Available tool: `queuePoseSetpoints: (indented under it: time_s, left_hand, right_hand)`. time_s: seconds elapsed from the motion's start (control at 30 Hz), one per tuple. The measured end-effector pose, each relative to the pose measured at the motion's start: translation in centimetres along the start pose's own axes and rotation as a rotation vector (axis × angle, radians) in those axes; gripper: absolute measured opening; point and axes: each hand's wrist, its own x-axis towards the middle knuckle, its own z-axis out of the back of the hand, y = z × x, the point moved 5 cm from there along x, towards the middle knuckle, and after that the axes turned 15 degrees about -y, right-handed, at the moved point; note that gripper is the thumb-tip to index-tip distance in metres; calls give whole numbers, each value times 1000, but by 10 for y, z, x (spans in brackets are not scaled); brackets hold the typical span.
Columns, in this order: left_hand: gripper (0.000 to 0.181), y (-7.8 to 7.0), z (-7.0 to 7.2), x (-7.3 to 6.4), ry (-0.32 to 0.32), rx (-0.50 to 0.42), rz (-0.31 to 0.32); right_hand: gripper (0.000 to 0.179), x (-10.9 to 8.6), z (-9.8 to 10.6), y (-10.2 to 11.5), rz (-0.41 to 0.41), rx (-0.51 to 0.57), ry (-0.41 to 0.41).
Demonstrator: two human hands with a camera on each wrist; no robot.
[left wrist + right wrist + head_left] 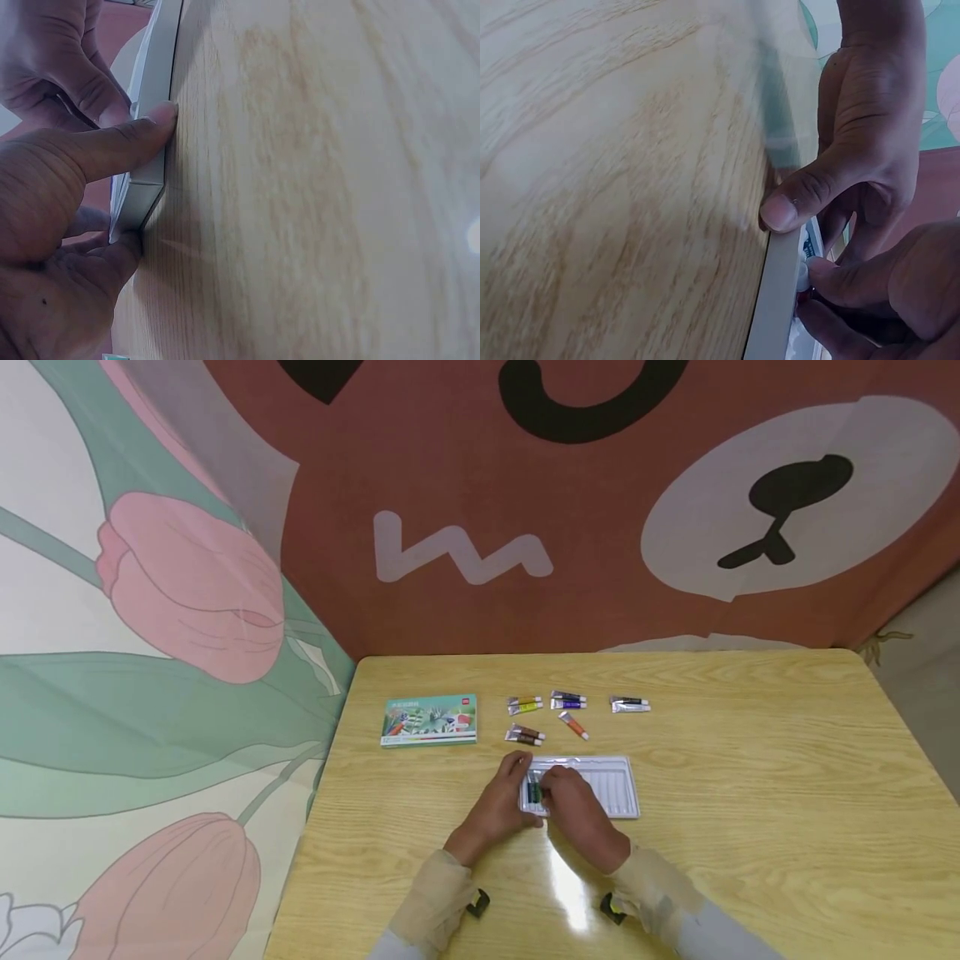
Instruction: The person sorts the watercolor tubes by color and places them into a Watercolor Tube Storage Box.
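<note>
A white plastic tray (615, 789) with narrow slots lies on the table, long side toward me. My left hand (497, 797) grips its left end, the thumb along the near wall, as the left wrist view shows on the tray's side (146, 187). Dark green paint tubes (533, 790) lie in the leftmost slots. Over the slots beside them is my right hand (579, 814), fingers bent down into the tray. In the right wrist view its thumb and finger pinch a small paint tube (804, 277) by its white cap; the rest of that tube is mostly hidden.
Behind the tray lie loose paint tubes: a yellow pair (525, 705), a purple and dark pair (568, 700), a brown pair (525, 735), an orange one (573, 725) and a black and white pair (630, 704). A green printed box (429, 721) lies left.
</note>
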Motion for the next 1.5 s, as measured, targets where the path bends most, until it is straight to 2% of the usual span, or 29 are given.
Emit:
queuePoseSetpoints:
  time_s: [0.1, 0.33, 0.63, 0.9, 1.33, 1.5]
  left_hand:
    - [111, 0, -1, 1, -2, -1, -6]
    - [111, 1, -1, 1, -1, 4, 2]
    - [110, 0, -1, 0, 3, 6, 2]
    - [110, -1, 0, 0, -2, -2, 1]
    - [110, 0, -1, 0, 8, 8, 4]
    - [109, 0, 0, 0, 10, 12, -2]
  right_hand:
    - [15, -1, -1, -1, 7, -11, -4]
    - [18, -5, -7, -6, 49, 16, -70]
    - [18, -5, -6, -6, 68, 48, -95]
    - [15, -3, -6, -7, 58, 20, -52]
    - [15, 1, -6, -8, 89, 41, -33]
    - [14, 3, -6, -8, 79, 26, 1]
